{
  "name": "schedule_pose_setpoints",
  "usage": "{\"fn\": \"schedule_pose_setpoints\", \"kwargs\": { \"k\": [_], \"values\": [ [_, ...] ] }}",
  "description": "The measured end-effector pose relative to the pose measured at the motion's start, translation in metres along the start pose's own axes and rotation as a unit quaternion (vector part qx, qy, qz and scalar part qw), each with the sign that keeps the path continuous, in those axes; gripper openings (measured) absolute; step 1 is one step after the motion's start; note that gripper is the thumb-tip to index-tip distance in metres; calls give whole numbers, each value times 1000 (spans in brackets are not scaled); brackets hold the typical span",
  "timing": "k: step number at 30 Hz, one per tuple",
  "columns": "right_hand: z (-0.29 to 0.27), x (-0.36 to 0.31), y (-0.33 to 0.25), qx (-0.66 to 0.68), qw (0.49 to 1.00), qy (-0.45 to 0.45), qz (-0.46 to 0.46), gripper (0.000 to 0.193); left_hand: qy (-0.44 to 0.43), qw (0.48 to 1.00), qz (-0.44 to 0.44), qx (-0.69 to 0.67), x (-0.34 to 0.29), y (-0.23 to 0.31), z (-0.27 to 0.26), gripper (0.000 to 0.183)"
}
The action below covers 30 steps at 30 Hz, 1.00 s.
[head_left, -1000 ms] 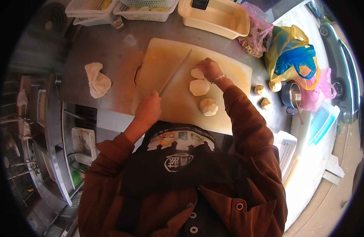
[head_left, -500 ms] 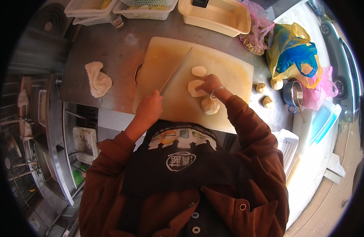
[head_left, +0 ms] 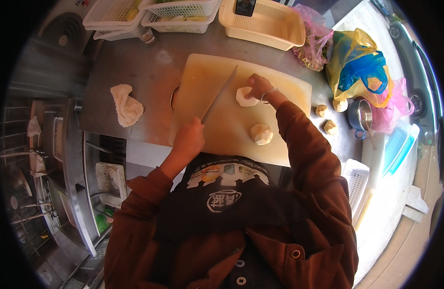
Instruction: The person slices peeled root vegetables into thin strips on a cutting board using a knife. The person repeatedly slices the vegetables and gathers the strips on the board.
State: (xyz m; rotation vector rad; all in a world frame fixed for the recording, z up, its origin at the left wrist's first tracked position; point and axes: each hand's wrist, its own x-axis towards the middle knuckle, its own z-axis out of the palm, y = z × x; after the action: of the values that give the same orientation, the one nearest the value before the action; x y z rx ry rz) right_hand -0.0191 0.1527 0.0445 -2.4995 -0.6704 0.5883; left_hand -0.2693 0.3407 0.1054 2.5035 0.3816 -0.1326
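On the cutting board (head_left: 222,139), my left hand (head_left: 189,139) is closed around the handle of a kitchen knife (head_left: 221,93). Its long blade points away from me and slants right over the board. My right hand (head_left: 260,87), with a bracelet at the wrist, has its fingers curled at the right edge of a pale cut piece of root vegetable (head_left: 244,98). The thumb side touches this piece; part of the grip is hidden. Nearer to me sits a peeled, faceted root vegetable (head_left: 262,134), apart from both hands.
A crumpled cloth (head_left: 127,105) lies left of the board. Beyond it stand white baskets (head_left: 181,21) and a cream basket (head_left: 263,34). To the right are peeled vegetables (head_left: 331,127), plastic bags (head_left: 359,72), a metal pot (head_left: 360,114) and a white basket (head_left: 353,180).
My right hand has moved away from me with the cut piece. A smaller slice beyond it no longer shows. The knife stays nearly in place; the view has shifted slightly.
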Motion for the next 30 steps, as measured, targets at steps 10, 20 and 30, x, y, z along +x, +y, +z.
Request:
{"fn": "schedule_pose_setpoints", "kwargs": {
  "k": [10,20,30],
  "values": [
    [-18,-27,-54,-243,946,-204,-65,34,22,994,3,-107,5,-28,-9,21],
    [76,-46,-92,-172,935,182,-252,31,50,997,54,-28,31,-50,-28,17],
    [79,-59,-80,-33,968,166,-185,72,8,997,71,39,37,-42,-27,20]
  ]
}}
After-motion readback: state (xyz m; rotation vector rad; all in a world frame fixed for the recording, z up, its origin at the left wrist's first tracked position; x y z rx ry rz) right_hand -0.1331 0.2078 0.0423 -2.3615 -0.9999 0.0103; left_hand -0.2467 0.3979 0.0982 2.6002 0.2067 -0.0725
